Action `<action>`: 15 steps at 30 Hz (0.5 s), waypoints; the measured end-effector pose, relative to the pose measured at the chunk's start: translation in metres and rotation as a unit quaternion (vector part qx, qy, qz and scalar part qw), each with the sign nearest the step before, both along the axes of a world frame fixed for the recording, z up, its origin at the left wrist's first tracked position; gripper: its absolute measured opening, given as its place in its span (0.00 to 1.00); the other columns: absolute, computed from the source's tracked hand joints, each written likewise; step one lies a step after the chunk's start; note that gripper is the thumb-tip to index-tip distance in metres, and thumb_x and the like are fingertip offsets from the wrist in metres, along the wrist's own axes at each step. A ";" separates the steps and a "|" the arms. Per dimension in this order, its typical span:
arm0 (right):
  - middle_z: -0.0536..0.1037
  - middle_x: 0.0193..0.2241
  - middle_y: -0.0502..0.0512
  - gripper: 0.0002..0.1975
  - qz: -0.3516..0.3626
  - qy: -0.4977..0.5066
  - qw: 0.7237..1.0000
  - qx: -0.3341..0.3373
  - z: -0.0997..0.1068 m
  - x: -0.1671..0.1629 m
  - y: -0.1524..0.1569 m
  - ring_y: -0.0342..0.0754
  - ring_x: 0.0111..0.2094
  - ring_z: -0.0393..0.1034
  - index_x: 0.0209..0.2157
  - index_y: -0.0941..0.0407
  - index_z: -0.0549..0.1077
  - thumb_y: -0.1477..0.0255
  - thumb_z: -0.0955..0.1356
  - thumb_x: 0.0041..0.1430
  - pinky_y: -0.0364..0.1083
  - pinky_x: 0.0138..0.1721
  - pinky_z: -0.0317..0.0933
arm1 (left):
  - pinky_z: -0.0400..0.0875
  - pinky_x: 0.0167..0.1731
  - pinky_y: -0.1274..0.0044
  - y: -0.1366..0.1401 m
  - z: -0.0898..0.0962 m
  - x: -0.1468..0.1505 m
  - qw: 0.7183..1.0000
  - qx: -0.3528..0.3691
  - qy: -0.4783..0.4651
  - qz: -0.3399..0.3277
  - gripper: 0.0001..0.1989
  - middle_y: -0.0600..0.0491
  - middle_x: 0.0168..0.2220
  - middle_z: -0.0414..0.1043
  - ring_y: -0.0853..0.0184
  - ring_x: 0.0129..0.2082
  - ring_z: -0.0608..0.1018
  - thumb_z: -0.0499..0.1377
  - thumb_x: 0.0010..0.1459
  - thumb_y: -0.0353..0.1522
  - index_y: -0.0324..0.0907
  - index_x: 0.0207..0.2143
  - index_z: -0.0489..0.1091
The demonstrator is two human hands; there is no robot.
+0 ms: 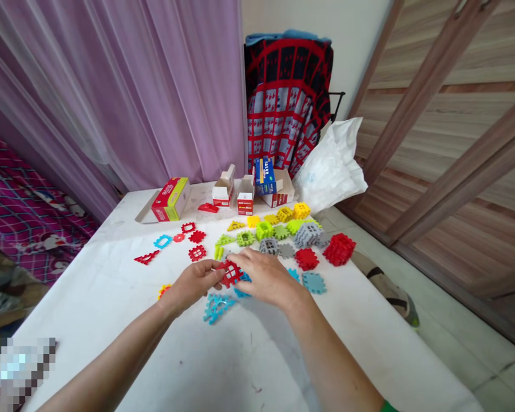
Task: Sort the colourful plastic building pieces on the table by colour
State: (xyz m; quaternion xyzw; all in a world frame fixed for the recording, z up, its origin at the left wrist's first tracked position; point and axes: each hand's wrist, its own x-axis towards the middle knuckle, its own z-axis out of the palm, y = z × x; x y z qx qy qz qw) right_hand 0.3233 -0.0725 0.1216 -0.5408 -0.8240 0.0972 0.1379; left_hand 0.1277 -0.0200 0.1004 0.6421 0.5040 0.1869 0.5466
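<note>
Red square waffle block [230, 273] sits between both hands, just above the table [111, 320], near its middle. Left hand [194, 284] pinches the block's left edge with thumb and fingertips; right hand [266, 277] covers its right side, fingers curled over it, so both hands are gripping the same piece. Under and just beside the right hand: light blue blocks [217, 306] lying flat on the table, one star-shaped piece toward the near side, another blue square [313, 282] off to the right. A yellow-orange piece [163, 290] pokes out just left of the left hand. Farther out, a row of loose red flat pieces [196, 252] plus a red triangle [146, 258] and a blue frame [162, 241] on the left. Behind the hands: green blocks [264, 230], grey assembled cubes [308, 235], yellow blocks [292, 213], and a red stacked cube [339, 249] at the right edge of the table. At the far edge: a red-green carton [170, 199] and several small open cardboard boxes [245, 197]. White plastic bag [331, 166] just past the table's far right corner. Purple curtain [111, 86] behind, red-black patterned cloth [287, 97] hung beside it.
</note>
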 end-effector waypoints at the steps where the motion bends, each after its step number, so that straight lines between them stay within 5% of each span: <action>1: 0.74 0.45 0.55 0.22 -0.002 0.001 1.000 0.000 0.000 -0.001 0.000 0.50 0.47 0.69 0.53 0.51 0.69 0.70 0.68 0.56 0.46 0.44 0.61 | 0.59 0.22 0.79 -0.001 0.000 0.001 1.000 0.002 0.001 -0.003 0.29 0.54 0.23 0.75 0.67 0.26 0.75 0.63 0.42 0.55 0.40 0.35 0.71; 8: 0.73 0.50 0.55 0.27 -0.011 0.052 0.998 0.014 0.003 0.015 -0.005 0.51 0.48 0.68 0.57 0.51 0.66 0.70 0.69 0.54 0.47 0.47 0.62 | 0.62 0.24 0.78 -0.006 0.012 0.006 0.999 0.020 -0.013 -0.023 0.32 0.49 0.32 0.79 0.63 0.32 0.77 0.59 0.45 0.57 0.41 0.40 0.71; 15: 0.71 0.51 0.59 0.27 -0.246 0.034 0.967 0.053 0.011 0.150 -0.042 0.53 0.47 0.70 0.58 0.52 0.67 0.65 0.67 0.56 0.51 0.49 0.63 | 0.67 0.27 0.75 -0.013 0.008 -0.038 0.999 0.029 0.030 0.020 0.35 0.46 0.42 0.81 0.57 0.39 0.79 0.58 0.43 0.60 0.45 0.44 0.72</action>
